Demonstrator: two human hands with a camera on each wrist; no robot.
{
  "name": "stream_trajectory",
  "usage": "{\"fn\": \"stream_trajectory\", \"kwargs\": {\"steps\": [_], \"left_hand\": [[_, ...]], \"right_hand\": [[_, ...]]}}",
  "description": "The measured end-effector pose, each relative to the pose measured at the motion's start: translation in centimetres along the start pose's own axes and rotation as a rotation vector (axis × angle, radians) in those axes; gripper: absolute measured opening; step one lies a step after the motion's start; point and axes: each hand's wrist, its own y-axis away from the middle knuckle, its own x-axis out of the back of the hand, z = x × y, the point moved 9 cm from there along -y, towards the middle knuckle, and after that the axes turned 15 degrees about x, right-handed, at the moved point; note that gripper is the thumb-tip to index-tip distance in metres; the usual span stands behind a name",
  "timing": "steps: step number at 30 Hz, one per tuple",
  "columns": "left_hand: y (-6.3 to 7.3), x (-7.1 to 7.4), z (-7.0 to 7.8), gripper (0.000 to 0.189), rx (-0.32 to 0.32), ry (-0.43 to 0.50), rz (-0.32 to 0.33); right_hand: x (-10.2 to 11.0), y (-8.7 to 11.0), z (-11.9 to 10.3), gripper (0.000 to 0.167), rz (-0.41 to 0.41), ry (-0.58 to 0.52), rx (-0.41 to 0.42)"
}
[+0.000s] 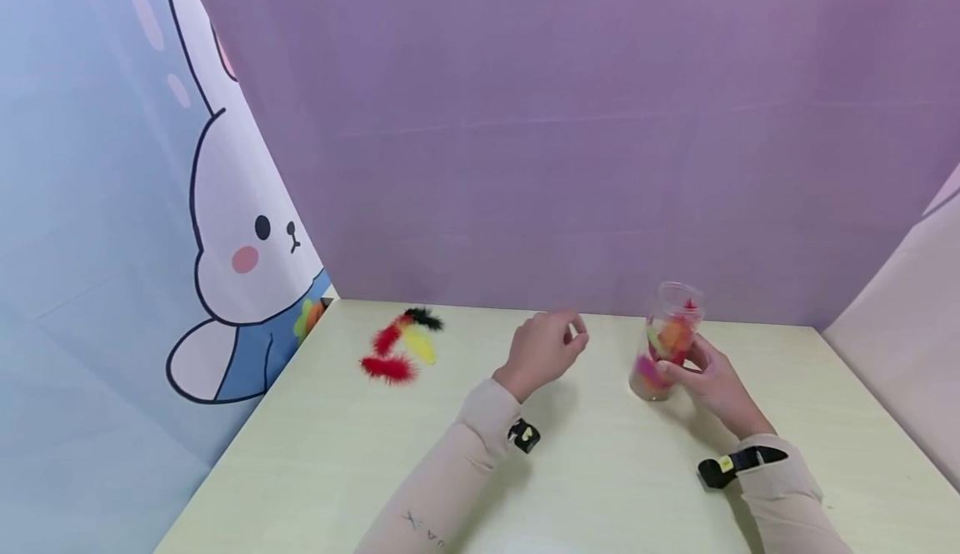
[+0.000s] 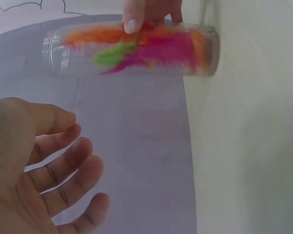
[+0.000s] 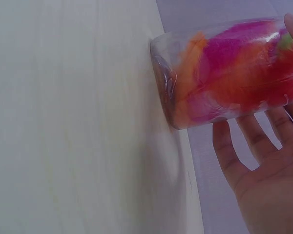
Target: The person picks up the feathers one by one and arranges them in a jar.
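A clear plastic jar (image 1: 651, 383) stands on the table at the right, slightly tilted in the head view. Orange, magenta, red and green feathers (image 2: 161, 48) fill much of it, and no lid shows on its mouth. My right hand (image 1: 716, 383) grips the jar's side, thumb on one face and fingers around the other; in the right wrist view its fingertips touch the clear wall. To the left of the jar, my left hand (image 1: 542, 352) hovers above the table. Its fingers are loosely bent, with nothing visible between thumb and fingertips (image 2: 90, 168).
Loose feathers lie at the table's back left: two red feathers (image 1: 390, 369), a yellow feather (image 1: 420, 344) and a black feather (image 1: 426, 318). Behind the pale table (image 1: 360, 471) hangs a purple cloth (image 1: 570, 137). A rabbit-printed curtain (image 1: 247, 204) borders the left side.
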Motion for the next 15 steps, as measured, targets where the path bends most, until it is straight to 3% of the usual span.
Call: {"fn": "stream_trajectory", "kwargs": {"steps": [15], "left_hand": [[1.9, 1.8, -9.7, 0.009, 0.108, -0.027, -0.081]], "right_hand": [[-0.1, 0.1, 0.0, 0.08, -0.008, 0.016, -0.02]]}}
